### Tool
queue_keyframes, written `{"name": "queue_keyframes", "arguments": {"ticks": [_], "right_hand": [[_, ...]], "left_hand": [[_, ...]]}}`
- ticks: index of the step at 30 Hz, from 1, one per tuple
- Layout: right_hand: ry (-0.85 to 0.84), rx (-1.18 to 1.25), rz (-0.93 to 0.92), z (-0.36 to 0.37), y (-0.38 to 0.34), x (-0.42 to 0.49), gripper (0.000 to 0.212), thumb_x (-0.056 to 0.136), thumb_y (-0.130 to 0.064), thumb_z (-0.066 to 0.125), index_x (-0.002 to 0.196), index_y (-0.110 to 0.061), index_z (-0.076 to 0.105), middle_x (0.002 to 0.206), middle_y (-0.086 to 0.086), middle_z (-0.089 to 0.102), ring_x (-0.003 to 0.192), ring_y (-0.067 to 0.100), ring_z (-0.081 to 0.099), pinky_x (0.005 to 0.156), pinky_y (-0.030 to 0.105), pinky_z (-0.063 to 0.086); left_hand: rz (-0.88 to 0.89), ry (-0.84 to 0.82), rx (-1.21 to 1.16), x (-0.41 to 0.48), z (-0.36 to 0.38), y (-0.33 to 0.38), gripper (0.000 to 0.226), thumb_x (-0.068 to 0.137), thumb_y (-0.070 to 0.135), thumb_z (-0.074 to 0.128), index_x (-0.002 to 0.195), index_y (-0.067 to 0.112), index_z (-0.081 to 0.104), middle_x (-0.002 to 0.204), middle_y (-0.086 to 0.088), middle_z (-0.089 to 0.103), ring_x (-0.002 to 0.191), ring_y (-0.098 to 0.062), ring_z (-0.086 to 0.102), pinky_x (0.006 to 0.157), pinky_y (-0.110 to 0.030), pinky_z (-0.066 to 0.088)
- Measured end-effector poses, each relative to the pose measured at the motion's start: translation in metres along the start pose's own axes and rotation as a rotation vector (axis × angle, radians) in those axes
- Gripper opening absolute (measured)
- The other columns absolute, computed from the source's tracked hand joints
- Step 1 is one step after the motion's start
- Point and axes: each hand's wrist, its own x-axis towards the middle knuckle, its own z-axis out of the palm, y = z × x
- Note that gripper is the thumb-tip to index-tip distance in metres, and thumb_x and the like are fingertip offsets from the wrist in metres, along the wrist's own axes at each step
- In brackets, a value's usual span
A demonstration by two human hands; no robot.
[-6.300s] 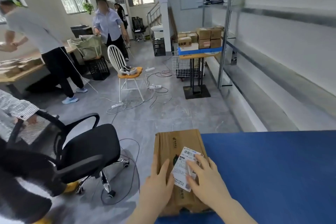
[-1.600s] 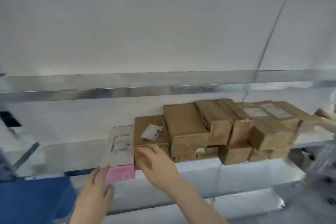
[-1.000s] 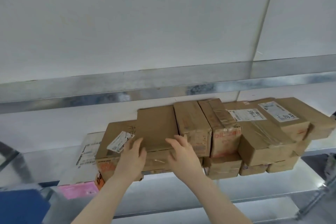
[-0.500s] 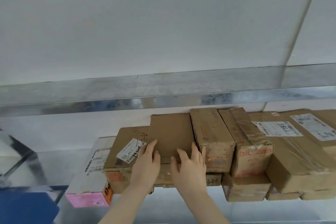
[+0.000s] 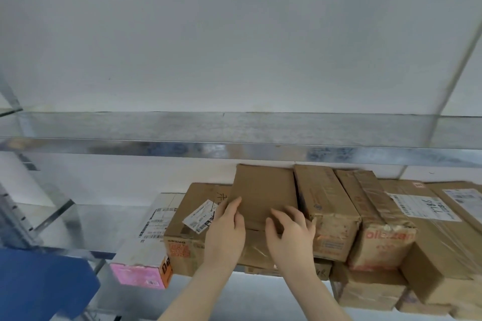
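1. The left hand point(image 5: 225, 232) lies with its fingers straight and close together, laid against the near left corner of the flat brown parcel point(image 5: 263, 195). It presses the parcel rather than pinching it.
2. The right hand point(image 5: 289, 232) has its fingers fanned out and slightly bent, and their tips rest on top of the parcel's near edge. Its thumb is hidden, so I cannot tell whether it hooks underneath.
3. The parcel lies straight ahead of both hands, just beyond the fingertips. Its long axis runs away from the person, front to back, toward the wall point(image 5: 234, 34).
4. Neither hand is clearly nearer. The left covers the left corner and the right covers the near edge toward the right (a fairly even two-point contact).
5. The parcel lies on top of a larger box point(image 5: 191, 203), overlapping its right part. That box carries a tilted label point(image 5: 202, 216) just beside the left hand.
6. A tall box point(image 5: 323, 206) stands right against the parcel's right side, so there looks to be no room to go that way.
7. My guess is that the next move is a straight push along the long axis, with equal pressure from both hands so the parcel doesn't turn into the tall box.
8. All of these boxes stand on a metal shelf point(image 5: 86, 224).
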Motion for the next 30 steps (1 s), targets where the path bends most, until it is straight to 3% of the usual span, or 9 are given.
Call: {"name": "queue_keyframes", "arguments": {"ticks": [2, 4, 9, 13, 18, 20, 23, 27, 30], "right_hand": [[0.045, 0.002, -0.044, -0.001, -0.001, -0.002, 0.031, 0.091, -0.034, 0.055, 0.119, -0.025, 0.065, 0.136, -0.002, 0.047, 0.129, 0.028, 0.036, 0.092, 0.015, 0.006], [0.089, 0.011, -0.082, -0.002, -0.004, -0.004, 0.028, 0.090, -0.033, 0.059, 0.115, -0.024, 0.068, 0.133, -0.002, 0.051, 0.125, 0.029, 0.038, 0.091, 0.014, 0.008], [0.122, 0.083, -0.152, -0.008, -0.013, -0.007, 0.023, 0.088, -0.026, 0.062, 0.109, -0.024, 0.071, 0.130, -0.003, 0.053, 0.124, 0.030, 0.029, 0.098, 0.028, 0.023], [0.148, 0.118, -0.233, -0.012, -0.037, -0.020, 0.022, 0.086, -0.017, 0.065, 0.107, -0.020, 0.072, 0.128, 0.000, 0.055, 0.123, 0.030, 0.029, 0.095, 0.030, 0.026], [0.192, 0.113, -0.327, -0.015, -0.074, -0.044, 0.021, 0.081, -0.007, 0.069, 0.101, -0.013, 0.074, 0.123, 0.011, 0.059, 0.118, 0.042, 0.036, 0.097, 0.037, 0.027], [0.198, 0.138, -0.364, -0.014, -0.087, -0.052, 0.021, 0.080, -0.003, 0.069, 0.098, -0.011, 0.075, 0.121, 0.014, 0.061, 0.117, 0.044, 0.039, 0.098, 0.035, 0.025], [0.163, 0.189, -0.393, -0.008, -0.104, -0.063, 0.020, 0.081, -0.002, 0.067, 0.096, -0.011, 0.075, 0.121, 0.015, 0.061, 0.116, 0.043, 0.042, 0.102, 0.034, 0.022], [0.076, 0.243, -0.442, 0.014, -0.128, -0.078, 0.020, 0.083, -0.001, 0.065, 0.098, -0.010, 0.075, 0.121, 0.017, 0.060, 0.116, 0.037, 0.046, 0.108, 0.040, 0.020], [0.004, 0.330, -0.496, 0.041, -0.153, -0.097, 0.016, 0.085, -0.007, 0.065, 0.097, -0.009, 0.075, 0.119, 0.018, 0.061, 0.117, 0.041, 0.045, 0.108, 0.044, 0.022]], "left_hand": [[0.017, 0.024, 0.016, -0.003, -0.001, 0.001, 0.040, 0.101, 0.027, 0.033, 0.139, 0.033, 0.042, 0.155, 0.008, 0.025, 0.135, -0.015, 0.034, 0.095, -0.019, 0.030], [0.050, 0.047, 0.039, -0.005, -0.005, 0.002, 0.040, 0.100, 0.027, 0.034, 0.140, 0.032, 0.042, 0.156, 0.011, 0.022, 0.137, -0.014, 0.032, 0.095, -0.019, 0.031], [0.100, 0.070, 0.037, -0.011, -0.021, 0.004, 0.040, 0.100, 0.026, 0.034, 0.139, 0.030, 0.043, 0.155, 0.015, 0.022, 0.135, -0.011, 0.035, 0.095, -0.020, 0.035], [0.092, 0.116, 0.034, -0.022, -0.045, 0.003, 0.040, 0.100, 0.025, 0.033, 0.138, 0.031, 0.043, 0.154, 0.019, 0.022, 0.128, -0.009, 0.043, 0.094, -0.025, 0.045], [0.086, 0.187, 0.014, -0.043, -0.081, 0.000, 0.042, 0.097, 0.026, 0.030, 0.136, 0.036, 0.044, 0.154, 0.022, 0.020, 0.127, -0.006, 0.043, 0.089, -0.017, 0.034], [0.077, 0.223, 0.001, -0.051, -0.093, -0.001, 0.044, 0.095, 0.029, 0.028, 0.136, 0.038, 0.043, 0.154, 0.023, 0.020, 0.128, -0.009, 0.042, 0.094, -0.022, 0.036], [0.055, 0.252, 0.004, -0.060, -0.113, -0.007, 0.042, 0.096, 0.030, 0.028, 0.136, 0.033, 0.044, 0.154, 0.019, 0.022, 0.126, -0.018, 0.046, 0.101, -0.036, 0.043], [-0.009, 0.292, 0.062, -0.072, -0.145, -0.028, 0.040, 0.098, 0.026, 0.031, 0.136, 0.029, 0.045, 0.156, 0.016, 0.021, 0.126, -0.016, 0.047, 0.100, -0.035, 0.045], [-0.108, 0.362, 0.129, -0.092, -0.178, -0.050, 0.039, 0.099, 0.027, 0.031, 0.136, 0.031, 0.044, 0.155, 0.018, 0.020, 0.117, -0.018, 0.052, 0.095, -0.036, 0.047]]}}
